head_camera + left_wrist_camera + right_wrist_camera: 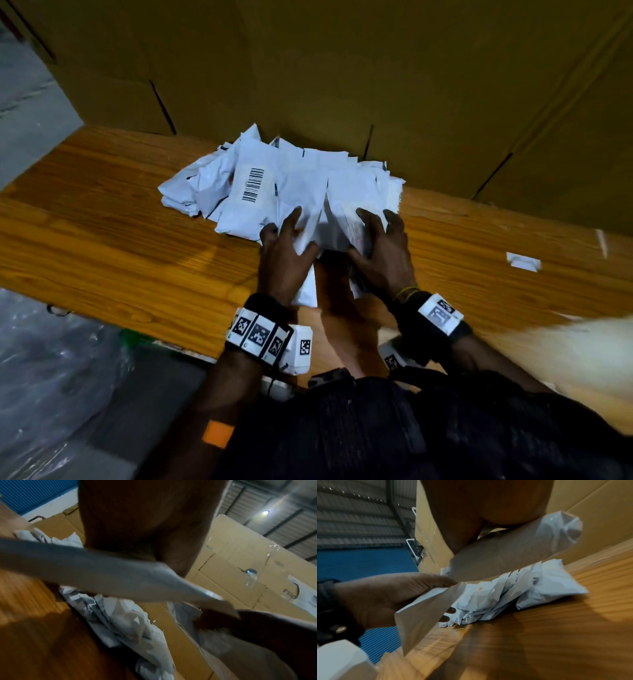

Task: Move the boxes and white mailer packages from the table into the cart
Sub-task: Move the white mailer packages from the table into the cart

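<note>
glossy plastic mailers [274, 185], varnished wood table [120, 246]

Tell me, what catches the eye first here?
A heap of white mailer packages lies on the wooden table, against a wall of big cardboard boxes. At its near edge the left hand and right hand each grip mailers. Both wrists wear bands with black-and-white square markers.

light: dim, warm | source: ceiling lamp [266, 512] in left wrist view | shadows: dark patches on surface [102, 219] | blur: both wrist views smeared | edges: wide-angle bending
</note>
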{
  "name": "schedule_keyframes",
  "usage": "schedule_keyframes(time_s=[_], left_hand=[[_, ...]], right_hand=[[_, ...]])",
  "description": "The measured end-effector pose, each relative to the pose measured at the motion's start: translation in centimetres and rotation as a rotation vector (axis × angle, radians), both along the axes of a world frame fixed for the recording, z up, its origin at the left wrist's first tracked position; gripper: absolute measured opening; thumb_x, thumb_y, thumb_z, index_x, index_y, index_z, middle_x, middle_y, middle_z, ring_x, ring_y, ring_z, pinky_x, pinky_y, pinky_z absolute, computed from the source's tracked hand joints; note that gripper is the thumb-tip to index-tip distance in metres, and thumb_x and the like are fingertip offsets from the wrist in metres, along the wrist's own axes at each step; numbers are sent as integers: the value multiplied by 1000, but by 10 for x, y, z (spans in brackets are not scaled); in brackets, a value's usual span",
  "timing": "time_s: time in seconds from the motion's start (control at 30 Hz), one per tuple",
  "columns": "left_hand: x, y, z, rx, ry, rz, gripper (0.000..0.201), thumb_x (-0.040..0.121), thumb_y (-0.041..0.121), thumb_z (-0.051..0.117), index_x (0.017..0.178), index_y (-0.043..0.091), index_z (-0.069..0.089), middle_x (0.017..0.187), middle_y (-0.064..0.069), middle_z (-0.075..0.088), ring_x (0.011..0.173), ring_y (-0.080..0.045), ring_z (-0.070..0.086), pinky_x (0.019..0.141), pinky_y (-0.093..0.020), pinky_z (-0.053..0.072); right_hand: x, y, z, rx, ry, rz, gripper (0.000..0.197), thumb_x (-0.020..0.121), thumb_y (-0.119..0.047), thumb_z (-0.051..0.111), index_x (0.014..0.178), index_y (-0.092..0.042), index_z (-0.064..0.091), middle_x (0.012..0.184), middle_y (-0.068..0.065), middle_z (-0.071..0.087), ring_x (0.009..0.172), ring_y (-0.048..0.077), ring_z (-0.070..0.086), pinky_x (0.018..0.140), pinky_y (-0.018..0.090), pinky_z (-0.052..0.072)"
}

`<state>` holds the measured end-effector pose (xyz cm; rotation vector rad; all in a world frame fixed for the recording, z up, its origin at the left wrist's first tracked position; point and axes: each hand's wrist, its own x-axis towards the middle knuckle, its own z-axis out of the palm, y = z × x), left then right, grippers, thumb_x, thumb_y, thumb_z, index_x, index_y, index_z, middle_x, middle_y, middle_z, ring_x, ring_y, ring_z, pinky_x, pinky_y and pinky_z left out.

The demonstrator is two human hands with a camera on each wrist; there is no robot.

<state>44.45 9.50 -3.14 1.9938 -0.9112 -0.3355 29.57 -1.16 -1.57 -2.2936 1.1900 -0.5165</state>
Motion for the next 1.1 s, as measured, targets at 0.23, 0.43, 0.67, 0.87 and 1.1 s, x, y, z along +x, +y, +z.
schedule_keyframes(time_s=[0.23, 0.43, 0.67, 0.87, 1.1], left_hand=[[-63, 29, -8, 30, 30, -123, 64, 89, 30, 67, 146, 36, 38, 132, -9, 42, 112, -8, 43, 90, -13, 30], [-132, 59, -4, 85, 50, -196, 63, 91, 32, 65, 147, 36, 36, 133, -10, 43, 121, -16, 44, 91, -15, 30], [-220, 91, -3, 122, 51, -395, 62, 93, 31, 62, 148, 35, 34, 136, -4, 41, 123, -14, 45, 91, -15, 31], [-317, 105, -7, 159, 51, -657, 60, 96, 34, 58, 149, 38, 30, 138, -2, 38, 122, -11, 43, 87, -13, 29], [-418, 102, -7, 220, 57, -950, 60, 96, 31, 57, 149, 36, 30, 134, -4, 39, 121, -14, 44, 85, -16, 29]], right_hand=[[-76, 36, -3, 12, -30, -33, 67, 82, -39, 68, 143, -34, 40, 150, 17, 27, 134, 38, 34, 105, 43, 37], [-156, 73, -5, 39, -16, -122, 66, 83, -37, 66, 143, -31, 39, 151, 18, 26, 135, 38, 31, 104, 44, 36], [-260, 129, -5, 66, -53, -244, 65, 83, -34, 66, 142, -29, 40, 149, 17, 26, 134, 37, 32, 104, 44, 37], [-372, 184, -14, 97, -82, -433, 63, 83, -37, 66, 141, -29, 42, 146, 13, 28, 132, 35, 37, 105, 43, 39], [-471, 233, -18, 98, -141, -696, 64, 77, -34, 65, 138, -27, 47, 141, 11, 33, 132, 29, 37, 104, 34, 34]])
